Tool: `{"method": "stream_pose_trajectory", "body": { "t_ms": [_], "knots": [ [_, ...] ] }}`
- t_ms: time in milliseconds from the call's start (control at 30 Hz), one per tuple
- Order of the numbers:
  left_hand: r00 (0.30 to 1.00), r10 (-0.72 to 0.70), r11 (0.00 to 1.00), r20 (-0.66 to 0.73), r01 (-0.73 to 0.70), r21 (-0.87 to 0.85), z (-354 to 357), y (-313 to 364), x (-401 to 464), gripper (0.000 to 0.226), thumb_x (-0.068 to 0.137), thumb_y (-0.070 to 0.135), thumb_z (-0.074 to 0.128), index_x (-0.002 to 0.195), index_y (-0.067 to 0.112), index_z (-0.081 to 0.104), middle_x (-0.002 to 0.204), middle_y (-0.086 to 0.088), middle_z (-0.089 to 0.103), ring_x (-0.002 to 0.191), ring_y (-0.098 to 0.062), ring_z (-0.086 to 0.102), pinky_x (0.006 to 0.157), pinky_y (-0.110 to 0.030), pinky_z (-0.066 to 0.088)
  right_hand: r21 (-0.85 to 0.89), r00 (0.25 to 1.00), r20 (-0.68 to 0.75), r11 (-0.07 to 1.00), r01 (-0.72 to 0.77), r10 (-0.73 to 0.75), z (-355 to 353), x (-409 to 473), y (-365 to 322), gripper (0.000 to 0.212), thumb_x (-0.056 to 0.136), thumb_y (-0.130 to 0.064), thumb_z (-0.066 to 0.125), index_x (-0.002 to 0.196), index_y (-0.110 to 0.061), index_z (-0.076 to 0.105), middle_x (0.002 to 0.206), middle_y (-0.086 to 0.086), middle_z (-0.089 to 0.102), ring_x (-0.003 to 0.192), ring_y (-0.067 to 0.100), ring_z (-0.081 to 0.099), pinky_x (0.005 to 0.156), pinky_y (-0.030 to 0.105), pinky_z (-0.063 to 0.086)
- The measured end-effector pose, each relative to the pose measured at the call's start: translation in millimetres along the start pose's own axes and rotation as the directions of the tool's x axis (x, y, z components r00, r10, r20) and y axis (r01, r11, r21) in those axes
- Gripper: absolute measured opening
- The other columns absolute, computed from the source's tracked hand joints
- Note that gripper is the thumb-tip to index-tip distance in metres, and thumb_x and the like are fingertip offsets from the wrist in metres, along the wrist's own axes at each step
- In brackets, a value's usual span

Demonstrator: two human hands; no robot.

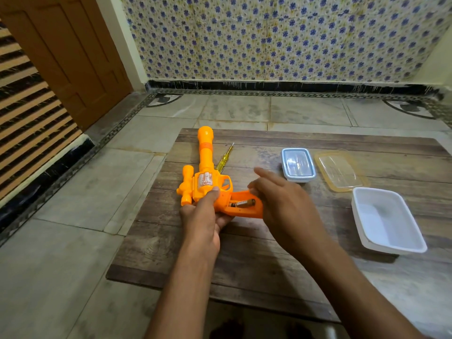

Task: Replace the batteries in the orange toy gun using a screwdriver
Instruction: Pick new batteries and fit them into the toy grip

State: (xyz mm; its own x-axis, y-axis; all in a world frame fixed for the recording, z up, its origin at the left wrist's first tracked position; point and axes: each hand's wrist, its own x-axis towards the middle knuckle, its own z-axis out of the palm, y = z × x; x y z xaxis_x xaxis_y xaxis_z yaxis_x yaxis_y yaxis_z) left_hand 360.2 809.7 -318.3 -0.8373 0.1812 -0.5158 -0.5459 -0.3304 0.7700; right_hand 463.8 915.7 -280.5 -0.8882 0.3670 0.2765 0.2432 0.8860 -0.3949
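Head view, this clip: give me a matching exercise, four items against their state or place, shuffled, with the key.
Items:
1. toy gun
2. screwdriver
3. white tub
4. battery

States:
A. open, no lid, near the right edge
B. gripped by the left hand
C. lying in the open grip compartment
D. flat on the board beside the barrel

Pairs: 1-B, 2-D, 3-A, 4-C

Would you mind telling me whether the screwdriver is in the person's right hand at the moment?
No, the screwdriver lies on the wooden board beside the toy gun, while the right hand hovers open over the gun's grip.
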Motion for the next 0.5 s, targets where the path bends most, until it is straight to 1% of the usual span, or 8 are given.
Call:
{"method": "stream_pose_trajectory", "body": {
  "t_ms": [33,100,167,233,300,333,433,500],
  "knots": [
    [1.000,0.003,1.000,-0.001,-0.003,-0.001,0.8,-0.5,0.2,0.054,0.093,0.006,0.072,0.142,0.012,0.051,0.123,-0.020,0.070,0.101,-0.037,0.073,0.069,-0.049,0.063,0.040,0.996,-0.087,0.999,0.008,-0.005,1.9,0.1,3.1,0.015,0.096,-0.014,0.058,0.108,-0.019,0.067,0.133,0.003,0.065,0.098,0.033,0.068,0.071,0.049,0.058],
    [1.000,0.002,1.000,-0.004,-0.002,-0.010,1.9,-0.7,-0.1,0.053,0.093,0.005,0.071,0.142,0.012,0.051,0.123,-0.019,0.070,0.100,-0.036,0.073,0.068,-0.049,0.063,0.080,0.972,-0.231,0.996,-0.031,0.048,4.3,2.0,6.9,0.018,0.096,-0.007,0.057,0.105,-0.018,0.068,0.107,0.002,0.066,0.087,0.027,0.065,0.065,0.047,0.056],
    [1.000,-0.005,1.000,-0.008,0.005,-0.019,2.8,-0.5,-0.8,0.053,0.093,0.003,0.071,0.141,0.013,0.051,0.123,-0.018,0.069,0.099,-0.034,0.072,0.064,-0.046,0.061,0.132,0.940,-0.292,0.981,-0.144,0.177,2.8,4.5,8.5,0.017,0.101,-0.013,0.053,0.100,-0.016,0.069,0.096,0.002,0.066,0.083,0.023,0.063,0.066,0.044,0.054],
    [1.000,-0.006,1.000,-0.010,0.006,-0.011,2.5,-0.1,-0.7,0.054,0.093,0.004,0.071,0.142,0.012,0.051,0.125,-0.018,0.069,0.103,-0.035,0.071,0.062,-0.045,0.060,0.191,0.926,-0.207,0.941,-0.279,0.317,0.1,6.6,9.7,0.029,0.104,-0.040,0.052,0.098,-0.017,0.070,0.088,0.000,0.068,0.081,0.019,0.064,0.068,0.040,0.053],
    [1.000,-0.008,1.000,-0.002,0.008,-0.012,2.2,-0.1,-0.4,0.055,0.093,0.003,0.071,0.143,0.012,0.050,0.125,-0.019,0.069,0.106,-0.037,0.071,0.061,-0.045,0.061,0.248,0.899,-0.023,0.874,-0.418,0.436,-2.4,7.8,9.8,0.049,0.093,-0.064,0.057,0.098,-0.018,0.072,0.082,-0.001,0.068,0.079,0.013,0.063,0.064,0.032,0.049],
    [1.000,-0.010,1.000,0.002,0.010,-0.014,2.1,0.1,-0.8,0.055,0.093,0.003,0.071,0.143,0.011,0.050,0.125,-0.020,0.069,0.107,-0.038,0.071,0.061,-0.044,0.061,0.253,0.882,0.062,0.848,-0.466,0.466,-3.4,7.9,9.4,0.055,0.088,-0.069,0.061,0.096,-0.017,0.075,0.078,-0.001,0.068,0.076,0.011,0.062,0.061,0.028,0.046],
    [1.000,-0.013,1.000,-0.007,0.013,-0.017,2.7,0.4,-0.6,0.054,0.093,0.003,0.071,0.142,0.011,0.051,0.125,-0.018,0.068,0.109,-0.038,0.070,0.060,-0.043,0.060,0.278,0.859,0.219,0.814,-0.510,0.464,-0.5,6.3,10.5,0.053,0.080,-0.067,0.071,0.078,-0.014,0.079,0.059,-0.001,0.067,0.058,0.008,0.060,0.053,0.026,0.041],
    [1.000,-0.006,1.000,-0.013,0.006,-0.006,3.3,-0.8,0.3,0.052,0.093,0.003,0.071,0.141,0.013,0.051,0.125,-0.016,0.068,0.109,-0.037,0.069,0.053,-0.039,0.059,0.385,0.837,0.261,0.743,-0.548,0.482,2.2,5.7,11.8,0.047,0.077,-0.059,0.079,0.070,-0.012,0.079,0.047,-0.004,0.057,0.045,0.006,0.050,0.052,0.028,0.037]
  ]
}}
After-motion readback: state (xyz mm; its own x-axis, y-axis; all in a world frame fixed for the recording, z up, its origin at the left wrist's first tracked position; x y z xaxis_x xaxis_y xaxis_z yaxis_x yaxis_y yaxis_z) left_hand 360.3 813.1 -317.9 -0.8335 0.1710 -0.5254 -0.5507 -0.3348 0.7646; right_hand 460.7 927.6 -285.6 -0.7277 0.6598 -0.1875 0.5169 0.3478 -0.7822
